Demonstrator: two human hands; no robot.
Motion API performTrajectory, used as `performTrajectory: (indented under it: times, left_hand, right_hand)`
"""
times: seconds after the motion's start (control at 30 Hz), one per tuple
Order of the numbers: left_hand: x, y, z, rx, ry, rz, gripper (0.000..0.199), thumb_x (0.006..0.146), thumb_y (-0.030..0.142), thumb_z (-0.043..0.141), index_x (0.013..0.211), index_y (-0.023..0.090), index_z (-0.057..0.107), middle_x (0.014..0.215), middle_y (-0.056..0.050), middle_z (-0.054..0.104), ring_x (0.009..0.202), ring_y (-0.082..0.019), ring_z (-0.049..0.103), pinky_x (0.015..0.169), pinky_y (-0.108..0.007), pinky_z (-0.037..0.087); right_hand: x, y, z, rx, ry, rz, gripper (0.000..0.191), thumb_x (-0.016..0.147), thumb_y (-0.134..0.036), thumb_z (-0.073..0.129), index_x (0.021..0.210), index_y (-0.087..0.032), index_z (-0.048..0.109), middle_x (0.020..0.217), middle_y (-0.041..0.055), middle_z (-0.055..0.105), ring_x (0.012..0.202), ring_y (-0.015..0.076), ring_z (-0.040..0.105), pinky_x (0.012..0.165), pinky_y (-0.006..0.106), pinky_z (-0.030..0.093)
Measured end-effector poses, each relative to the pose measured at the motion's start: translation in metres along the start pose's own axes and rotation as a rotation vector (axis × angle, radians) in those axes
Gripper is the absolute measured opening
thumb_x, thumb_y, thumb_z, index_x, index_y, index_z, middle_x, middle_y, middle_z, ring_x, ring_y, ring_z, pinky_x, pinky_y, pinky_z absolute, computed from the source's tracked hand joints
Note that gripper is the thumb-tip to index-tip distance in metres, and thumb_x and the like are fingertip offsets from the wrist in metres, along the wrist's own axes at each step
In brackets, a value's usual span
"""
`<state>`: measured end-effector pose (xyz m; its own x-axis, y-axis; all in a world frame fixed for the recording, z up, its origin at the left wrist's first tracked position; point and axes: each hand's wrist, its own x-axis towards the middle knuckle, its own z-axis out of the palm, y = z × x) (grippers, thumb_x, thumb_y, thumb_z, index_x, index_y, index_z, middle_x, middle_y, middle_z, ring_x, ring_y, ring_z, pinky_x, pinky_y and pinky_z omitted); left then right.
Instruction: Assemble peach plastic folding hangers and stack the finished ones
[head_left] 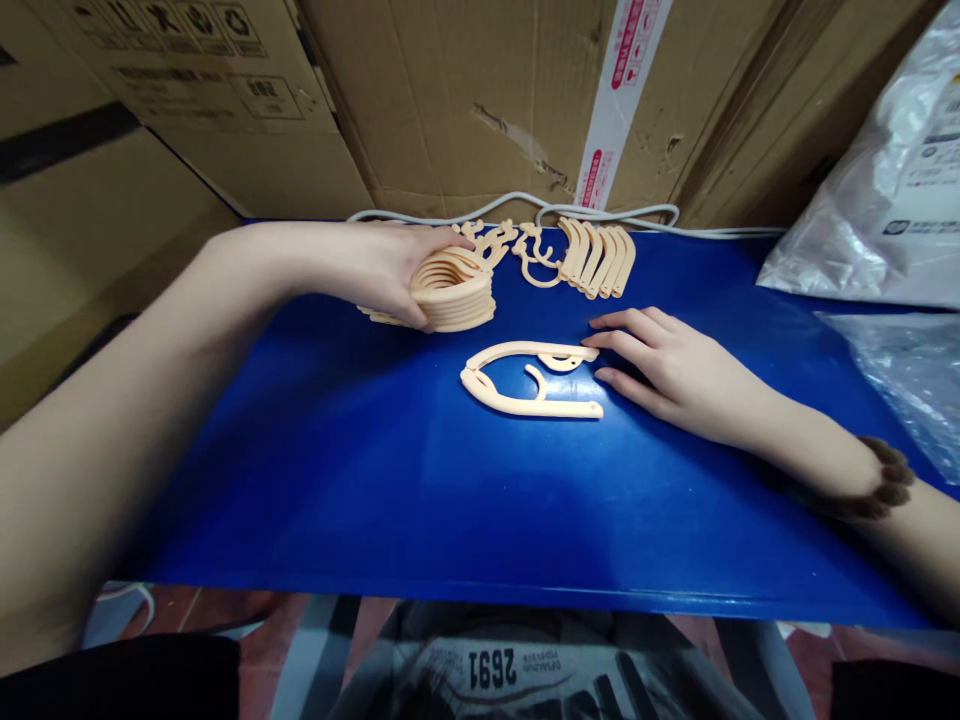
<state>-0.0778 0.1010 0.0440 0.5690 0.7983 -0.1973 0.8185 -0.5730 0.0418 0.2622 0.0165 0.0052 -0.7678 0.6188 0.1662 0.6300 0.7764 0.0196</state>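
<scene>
My left hand [391, 265] is clasping the stack [461, 308]; my right hand [664, 362] is holding nothing, fingers loosely spread beside the hanger [536, 407]: probably light, stiff, best pinched mid-arm.

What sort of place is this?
Probably a workroom or storeroom: cardboard boxes stand behind a blue table, a plastic bag is at the right, and cream parts lie in groups.

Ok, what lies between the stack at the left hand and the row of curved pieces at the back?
In the head view, some hooked pieces lie between the stack and the row of curved pieces.
</scene>
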Motion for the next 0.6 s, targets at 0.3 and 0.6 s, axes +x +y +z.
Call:
performTrajectory:
  times: [0.3, 0.6]
  left_hand:
    - [0.002, 0.0, 0.0, -0.021, -0.011, -0.002, 0.093, 0.064, 0.047, 0.07, 0.146, 0.029, 0.029, 0.137, -0.004, 0.054, 0.116, -0.024, 0.057, 0.096, -0.033, 0.046]
    - [0.003, 0.011, -0.007, -0.032, -0.018, 0.024, 0.092, 0.064, 0.045, 0.069, 0.147, 0.031, 0.03, 0.137, -0.003, 0.054, 0.115, -0.025, 0.057, 0.099, -0.035, 0.044]
  right_hand:
    - [-0.001, -0.001, 0.001, 0.021, 0.003, 0.022, 0.035, 0.098, -0.037, 0.043, 0.121, -0.016, 0.059, 0.127, 0.016, 0.058, 0.107, 0.0279, 0.056, 0.093, 0.045, 0.047]
    - [0.04, 0.004, -0.017, -0.111, 0.011, -0.01, 0.033, 0.097, -0.038, 0.043, 0.114, -0.018, 0.062, 0.115, 0.0144, 0.065, 0.104, 0.0309, 0.06, 0.087, 0.046, 0.042]
